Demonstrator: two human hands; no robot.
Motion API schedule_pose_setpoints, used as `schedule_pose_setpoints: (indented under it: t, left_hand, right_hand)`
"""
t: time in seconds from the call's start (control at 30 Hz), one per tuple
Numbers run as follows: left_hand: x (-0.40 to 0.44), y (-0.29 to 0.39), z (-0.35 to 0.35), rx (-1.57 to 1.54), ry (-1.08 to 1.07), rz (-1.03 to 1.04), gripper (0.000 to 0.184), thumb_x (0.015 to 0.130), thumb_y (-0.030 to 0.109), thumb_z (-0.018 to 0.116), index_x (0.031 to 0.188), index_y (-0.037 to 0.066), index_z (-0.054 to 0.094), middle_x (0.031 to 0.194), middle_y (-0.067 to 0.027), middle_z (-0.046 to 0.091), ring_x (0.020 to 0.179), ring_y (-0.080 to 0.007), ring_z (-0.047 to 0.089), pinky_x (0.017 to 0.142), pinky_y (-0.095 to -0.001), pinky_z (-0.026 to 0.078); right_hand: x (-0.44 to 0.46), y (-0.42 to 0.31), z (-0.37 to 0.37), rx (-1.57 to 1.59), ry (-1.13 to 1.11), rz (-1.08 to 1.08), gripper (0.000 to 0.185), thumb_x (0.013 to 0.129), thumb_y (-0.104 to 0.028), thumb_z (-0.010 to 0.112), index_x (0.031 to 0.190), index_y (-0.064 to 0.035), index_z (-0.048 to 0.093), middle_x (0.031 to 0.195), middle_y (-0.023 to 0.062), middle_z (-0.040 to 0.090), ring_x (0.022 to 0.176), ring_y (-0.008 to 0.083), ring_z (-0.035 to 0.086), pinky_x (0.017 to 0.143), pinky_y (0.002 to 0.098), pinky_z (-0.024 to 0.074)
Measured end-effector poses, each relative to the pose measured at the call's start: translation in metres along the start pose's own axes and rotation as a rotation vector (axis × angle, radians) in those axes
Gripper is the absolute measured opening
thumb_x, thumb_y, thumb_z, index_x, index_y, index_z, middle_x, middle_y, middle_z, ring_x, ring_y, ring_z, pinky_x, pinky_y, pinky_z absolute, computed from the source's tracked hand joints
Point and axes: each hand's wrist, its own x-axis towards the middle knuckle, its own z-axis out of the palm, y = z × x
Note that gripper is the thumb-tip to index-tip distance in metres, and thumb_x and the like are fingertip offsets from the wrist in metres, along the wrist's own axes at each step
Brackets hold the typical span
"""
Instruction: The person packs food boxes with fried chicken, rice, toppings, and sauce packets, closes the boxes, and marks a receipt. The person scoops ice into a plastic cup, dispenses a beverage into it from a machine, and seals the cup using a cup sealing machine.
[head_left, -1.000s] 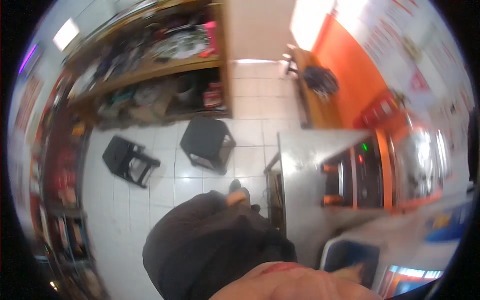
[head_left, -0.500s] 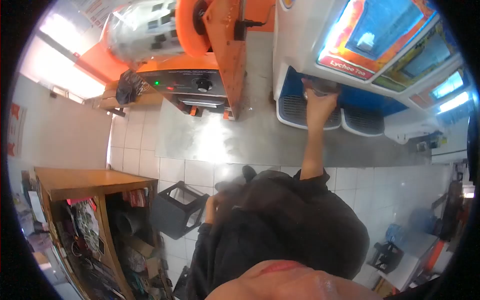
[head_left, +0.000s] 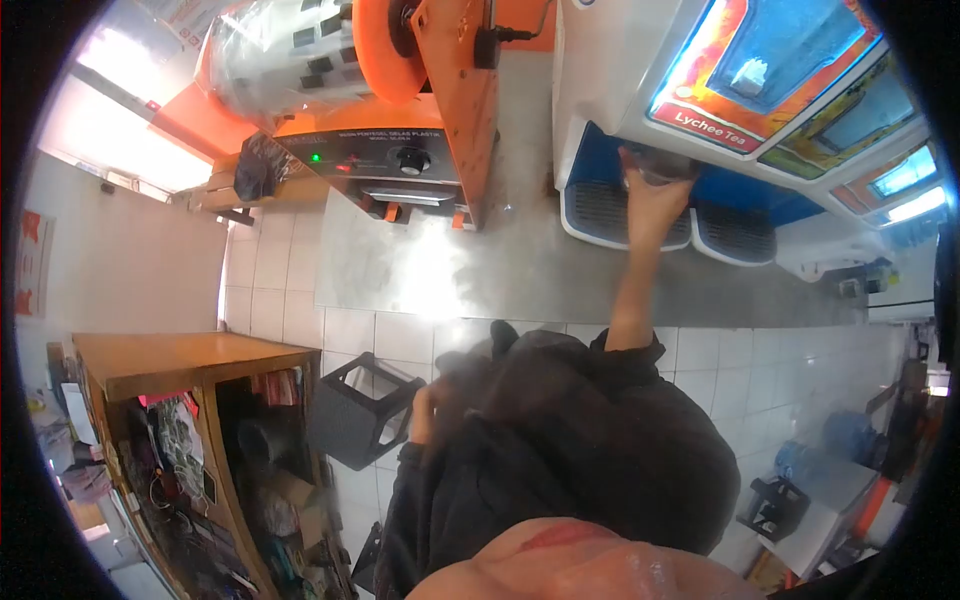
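My right hand (head_left: 655, 205) reaches forward under the drink dispenser (head_left: 600, 80), its fingers wrapped round a clear cup (head_left: 668, 167). The cup is held above the left drip tray (head_left: 610, 215), beneath the panel marked "Lychee Tea" (head_left: 700, 128); its contents cannot be made out. Low at my side, my left hand (head_left: 424, 408) rests near my dark shirt (head_left: 560, 430), close to a black stool (head_left: 365, 415). Its fingers are mostly hidden and blurred.
An orange cup sealing machine (head_left: 385, 150) with a film roll (head_left: 290, 60) stands on the metal counter (head_left: 400, 265), left of the dispenser. Behind on the left is a wooden cabinet (head_left: 190, 360) full of things. Water jugs (head_left: 795, 460) stand at lower right.
The view has shifted slightly, moving the dispenser and sealing machine a little rightward. My right hand still holds the cup under the dispenser, and my left stays by my side.
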Motion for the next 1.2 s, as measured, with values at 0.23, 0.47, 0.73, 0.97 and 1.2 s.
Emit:
schedule_pose_setpoints:
  t: [0.23,0.47,0.73,0.97,1.2]
  left_hand:
    - [-0.003,-0.001,0.0,0.006,0.006,-0.016,0.033,0.092,0.029,0.052,0.103,0.001,0.065,0.091,-0.0156,0.067,0.078,-0.0264,0.065,0.07,-0.0364,0.05]
    - [0.005,0.011,-0.003,0.036,-0.014,0.01,0.033,0.092,0.03,0.053,0.104,0.001,0.064,0.09,-0.0154,0.067,0.077,-0.026,0.065,0.07,-0.0358,0.051]
    - [0.001,0.012,0.0,0.089,-0.056,0.002,0.034,0.091,0.031,0.055,0.105,0.001,0.064,0.09,-0.0152,0.067,0.076,-0.0256,0.065,0.07,-0.0352,0.051]
    - [0.02,0.029,-0.012,0.322,-0.219,0.052,0.035,0.091,0.032,0.056,0.106,0.001,0.063,0.09,-0.0149,0.067,0.075,-0.0253,0.065,0.071,-0.0346,0.051]
    - [0.08,0.191,0.01,0.8,-0.54,0.398,0.036,0.09,0.033,0.057,0.106,0.001,0.063,0.09,-0.0147,0.068,0.075,-0.025,0.065,0.071,-0.034,0.051]
  right_hand:
    - [0.023,0.007,-0.027,0.024,-0.277,0.019,0.075,0.062,-0.036,0.086,0.112,0.0083,0.053,0.104,0.0237,0.062,0.097,0.0378,0.059,0.087,0.0425,0.0439]
    - [0.028,0.007,-0.031,0.134,-0.332,-0.017,0.042,0.065,-0.023,0.085,0.087,0.0056,0.065,0.086,0.014,0.068,0.076,0.0243,0.062,0.077,0.035,0.0466]
    - [0.034,0.026,-0.034,0.1,-0.419,-0.005,0.038,0.066,-0.022,0.084,0.088,0.0043,0.068,0.084,0.01,0.069,0.079,0.0172,0.062,0.077,0.0304,0.0464]
    - [0.036,0.034,-0.03,0.155,-0.366,-0.03,0.06,0.058,-0.027,0.088,0.1,0.006,0.059,0.095,0.0151,0.065,0.087,0.0263,0.062,0.082,0.0347,0.0479]
    - [0.04,0.021,-0.042,0.028,-0.373,-0.034,0.091,0.053,-0.034,0.089,0.123,0.0067,0.048,0.125,0.0237,0.051,0.118,0.0361,0.049,0.1,0.0386,0.0395]
